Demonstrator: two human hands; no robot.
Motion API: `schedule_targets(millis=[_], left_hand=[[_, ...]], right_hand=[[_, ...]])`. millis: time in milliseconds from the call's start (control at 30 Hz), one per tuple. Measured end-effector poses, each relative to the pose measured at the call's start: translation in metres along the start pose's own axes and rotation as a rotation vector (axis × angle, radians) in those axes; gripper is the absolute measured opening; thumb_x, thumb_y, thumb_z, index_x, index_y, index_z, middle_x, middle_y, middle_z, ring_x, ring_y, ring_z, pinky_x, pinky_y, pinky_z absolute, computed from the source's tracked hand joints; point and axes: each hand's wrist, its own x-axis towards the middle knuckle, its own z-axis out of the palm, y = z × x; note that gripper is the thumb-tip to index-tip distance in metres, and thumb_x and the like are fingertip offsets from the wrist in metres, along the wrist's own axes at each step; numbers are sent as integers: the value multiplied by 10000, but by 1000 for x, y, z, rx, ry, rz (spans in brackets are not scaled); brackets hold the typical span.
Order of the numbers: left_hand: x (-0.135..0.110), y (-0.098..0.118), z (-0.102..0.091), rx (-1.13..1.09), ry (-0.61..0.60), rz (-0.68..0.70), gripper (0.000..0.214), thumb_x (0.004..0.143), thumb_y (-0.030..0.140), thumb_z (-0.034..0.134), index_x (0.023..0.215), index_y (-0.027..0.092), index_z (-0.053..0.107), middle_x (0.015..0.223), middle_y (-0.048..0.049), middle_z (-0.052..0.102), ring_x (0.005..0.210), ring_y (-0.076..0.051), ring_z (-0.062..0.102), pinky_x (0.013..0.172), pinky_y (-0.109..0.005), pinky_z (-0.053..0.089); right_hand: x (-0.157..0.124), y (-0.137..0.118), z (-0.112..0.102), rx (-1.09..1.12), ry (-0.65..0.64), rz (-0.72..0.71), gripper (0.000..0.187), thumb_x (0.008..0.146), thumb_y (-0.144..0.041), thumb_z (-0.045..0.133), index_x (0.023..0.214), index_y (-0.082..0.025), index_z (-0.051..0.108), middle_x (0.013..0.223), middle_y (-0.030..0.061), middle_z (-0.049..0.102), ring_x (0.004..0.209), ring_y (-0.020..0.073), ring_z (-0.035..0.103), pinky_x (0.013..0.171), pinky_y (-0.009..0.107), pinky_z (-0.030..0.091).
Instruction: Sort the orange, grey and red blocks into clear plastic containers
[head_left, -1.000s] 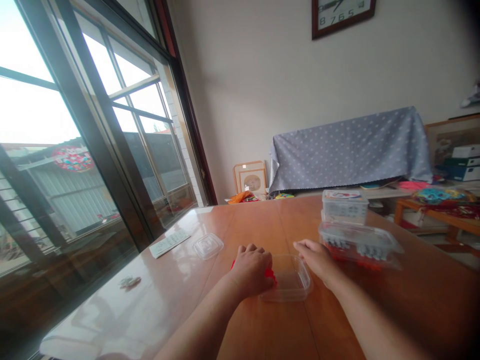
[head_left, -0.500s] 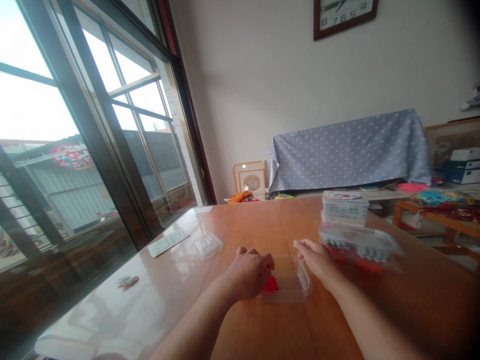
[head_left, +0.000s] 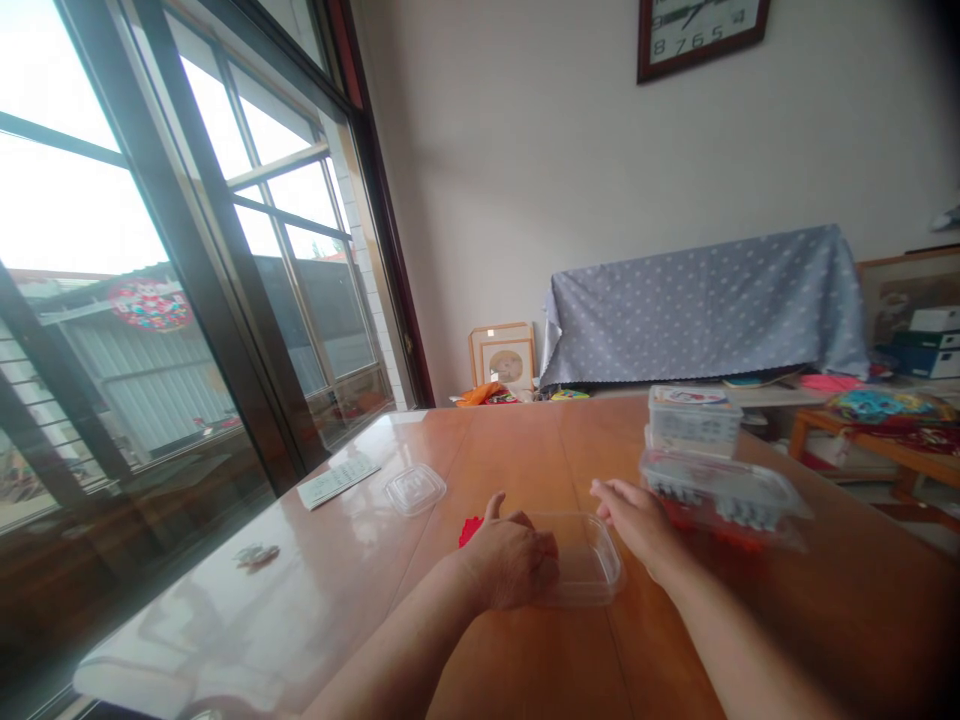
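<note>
A clear plastic container (head_left: 589,592) lies on the table between my two hands. My left hand (head_left: 514,565) is at its left end, one finger raised and the others curled down over the container; the fingertips are hidden. Beyond the back of that hand, on its left side, shows a red piece (head_left: 470,531) with a bumpy edge, partly covered. My right hand (head_left: 631,515) is curled beside the container's far right corner, thumb and fingers drawn together. Whether it touches the rim or pinches anything, I cannot make out.
A clear lid (head_left: 415,490), a printed paper (head_left: 339,482) and a small clump (head_left: 257,558) lie on the table's left part. On the right are a lidded clear box (head_left: 691,425) and a clear tub (head_left: 720,475) of grey and red pieces. A window (head_left: 277,250) borders the left.
The red piece, earlier beside my left fingertips at the container, now shows left of the hand. My left hand has shifted slightly right and raised one finger. My right hand stays in place.
</note>
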Motion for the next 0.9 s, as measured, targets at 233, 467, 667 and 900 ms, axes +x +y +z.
schedule_targets(millis=[233, 467, 667, 900], left_hand=[[-14, -11, -27, -88, 152, -92, 206, 945, 222, 465, 997, 271, 658, 967, -5, 735, 1135, -240, 612, 1212, -637, 138], [-44, -63, -37, -248, 255, -188, 317, 834, 150, 548, 1135, 230, 604, 1168, -48, 687, 1048, -214, 625, 924, -345, 511], [-59, -75, -32, -217, 131, -259, 489, 790, 221, 707, 1254, 252, 556, 1275, -92, 643, 1133, -259, 610, 961, -402, 511], [-56, -81, -16, -190, 127, -265, 510, 739, 174, 746, 1207, 254, 560, 1206, -95, 654, 1089, -262, 623, 921, -422, 525]], right_hand=[[0, 0, -1, 23, 11, -1, 456, 908, -613, 489, 823, -217, 698, 694, 14, 691, 651, 190, 613, 635, 283, 423], [0, 2, -2, 16, -6, 7, 447, 903, -613, 505, 801, -217, 686, 705, 13, 691, 659, 190, 608, 627, 286, 409], [0, 5, -2, 5, -3, 3, 449, 885, -604, 525, 728, -210, 675, 692, 18, 695, 648, 186, 600, 608, 285, 390], [1, 7, -1, 7, -9, 6, 429, 873, -592, 536, 741, -211, 682, 696, 18, 703, 644, 190, 603, 607, 286, 401]])
